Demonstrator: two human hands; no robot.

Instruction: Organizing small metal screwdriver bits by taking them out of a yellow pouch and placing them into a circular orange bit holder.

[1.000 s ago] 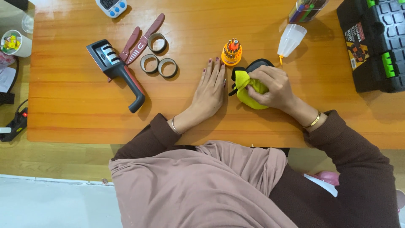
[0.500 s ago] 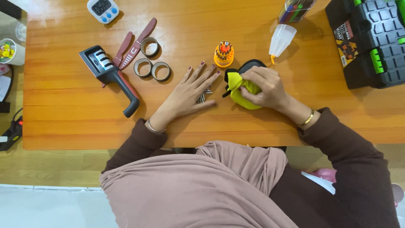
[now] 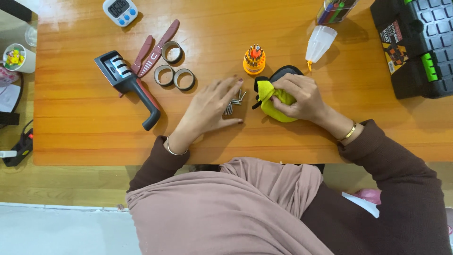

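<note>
My right hand point(image 3: 299, 97) grips a crumpled yellow cloth point(image 3: 273, 101) pressed onto a black object point(image 3: 285, 72) on the wooden table point(image 3: 212, 38). My left hand point(image 3: 207, 111) hovers flat, fingers spread, just left of the cloth, with its fingertips over several small metal screwdriver bits point(image 3: 234, 100) lying loose on the wood. An orange round bit holder point(image 3: 254, 59) with bits standing in it sits just beyond the hands.
A black knife sharpener point(image 3: 130, 85), maroon shears point(image 3: 155, 47) and three tape rings point(image 3: 173, 66) lie to the left. A white timer point(image 3: 121, 10) is at the back. A clear squeeze bottle point(image 3: 320, 43), pen case point(image 3: 337, 10) and black toolbox point(image 3: 415, 42) stand right.
My left hand slid leftward and lifted off the spot it covered, fingers spreading, which uncovered the loose metal bits. My right hand stayed on the yellow cloth.
</note>
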